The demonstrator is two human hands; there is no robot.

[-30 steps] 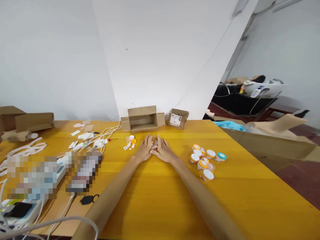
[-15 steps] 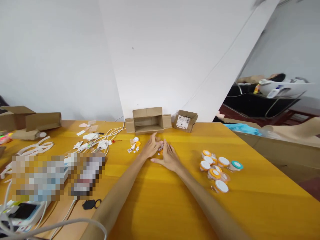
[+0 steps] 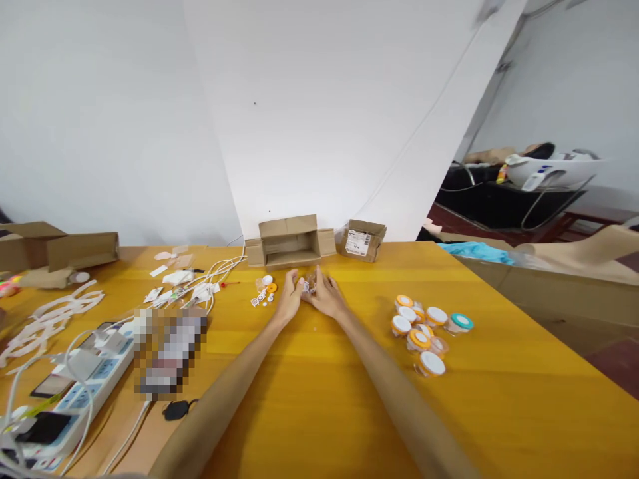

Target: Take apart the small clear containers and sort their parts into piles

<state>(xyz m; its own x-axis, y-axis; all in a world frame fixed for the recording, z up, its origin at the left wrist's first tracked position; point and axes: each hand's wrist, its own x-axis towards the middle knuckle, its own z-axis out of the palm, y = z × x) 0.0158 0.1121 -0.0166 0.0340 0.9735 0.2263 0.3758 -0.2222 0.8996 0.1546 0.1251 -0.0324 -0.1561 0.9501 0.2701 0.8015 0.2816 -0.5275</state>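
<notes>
Both arms reach far out over the yellow wooden table [image 3: 319, 399]. My left hand [image 3: 290, 299] and my right hand [image 3: 327, 298] meet side by side, fingers cupped around a cluster of tiny white and orange pieces [image 3: 309, 287] between them. What the fingers grip is too small to name. More small white and orange parts [image 3: 264, 291] lie just left of my left hand. An open cardboard box [image 3: 289, 241] stands right behind the hands.
Several small jars with orange, white and teal lids [image 3: 424, 329] sit at the right. A second small box [image 3: 362, 239] stands by the wall. White cables [image 3: 200, 283], a power strip [image 3: 84, 386] and cardboard boxes [image 3: 54, 246] crowd the left side.
The hands first lay flat together, then spread slightly apart, and now close in again around the small pieces. The camera view shifted a little.
</notes>
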